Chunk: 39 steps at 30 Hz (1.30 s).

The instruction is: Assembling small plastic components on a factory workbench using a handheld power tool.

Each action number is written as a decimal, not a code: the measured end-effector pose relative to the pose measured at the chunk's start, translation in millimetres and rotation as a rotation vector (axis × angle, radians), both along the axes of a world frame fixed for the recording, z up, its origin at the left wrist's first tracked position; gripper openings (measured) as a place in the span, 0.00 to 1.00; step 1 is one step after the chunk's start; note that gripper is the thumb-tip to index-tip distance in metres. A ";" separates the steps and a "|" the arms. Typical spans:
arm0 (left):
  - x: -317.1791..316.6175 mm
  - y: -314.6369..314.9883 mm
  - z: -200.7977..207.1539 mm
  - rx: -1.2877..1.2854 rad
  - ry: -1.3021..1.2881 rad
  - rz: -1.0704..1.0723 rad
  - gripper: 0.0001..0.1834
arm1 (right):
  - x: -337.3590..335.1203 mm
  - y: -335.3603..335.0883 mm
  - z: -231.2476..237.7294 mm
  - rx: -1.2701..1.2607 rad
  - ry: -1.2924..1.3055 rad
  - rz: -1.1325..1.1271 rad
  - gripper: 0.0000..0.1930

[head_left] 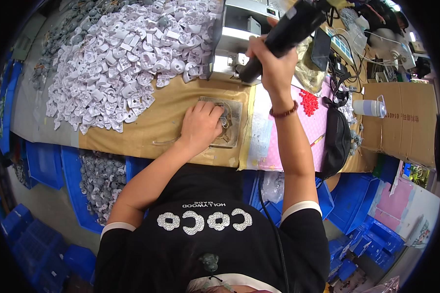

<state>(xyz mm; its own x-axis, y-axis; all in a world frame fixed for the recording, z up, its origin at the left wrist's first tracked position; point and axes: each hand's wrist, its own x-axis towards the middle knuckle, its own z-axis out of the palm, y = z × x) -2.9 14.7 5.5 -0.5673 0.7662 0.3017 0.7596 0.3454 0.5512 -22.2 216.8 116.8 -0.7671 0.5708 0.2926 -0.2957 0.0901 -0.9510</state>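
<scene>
My right hand (277,66) is raised over the right side of the table, wrapped round a black electric screwdriver (291,30). The tool slants, its lower end in front of a metal machine. My left hand (200,128) lies at the square metal fixture plate (233,139) near the table's front edge. Its fingers are bent over a small grey part (225,117) seated in the plate, and they partly hide it. Thin wire-like lines show on that part.
A wide heap of white plastic parts (117,63) covers the table's left. The metal machine (227,53) stands behind the fixture. Rightward lie red pieces (309,102), a phone (320,50), a black pouch (336,141), a white bottle (369,108) and a cardboard box (401,122). Blue crates (73,190) stand below.
</scene>
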 end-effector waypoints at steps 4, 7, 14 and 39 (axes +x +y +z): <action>0.1 -0.7 -3.7 0.000 -0.001 -0.004 0.16 | 44.1 -27.1 -3.3 -0.017 -0.073 0.100 0.34; -1.4 0.0 -2.8 0.011 0.005 -0.008 0.16 | 64.3 -46.0 -18.5 0.037 -0.079 0.110 0.36; -1.5 0.7 -3.8 0.024 0.013 0.004 0.16 | 77.5 -58.6 -31.2 -0.034 -0.065 0.147 0.37; -9.2 -2.1 2.1 0.068 -0.071 -0.061 0.20 | 96.5 -70.9 -57.1 0.249 0.102 0.316 0.27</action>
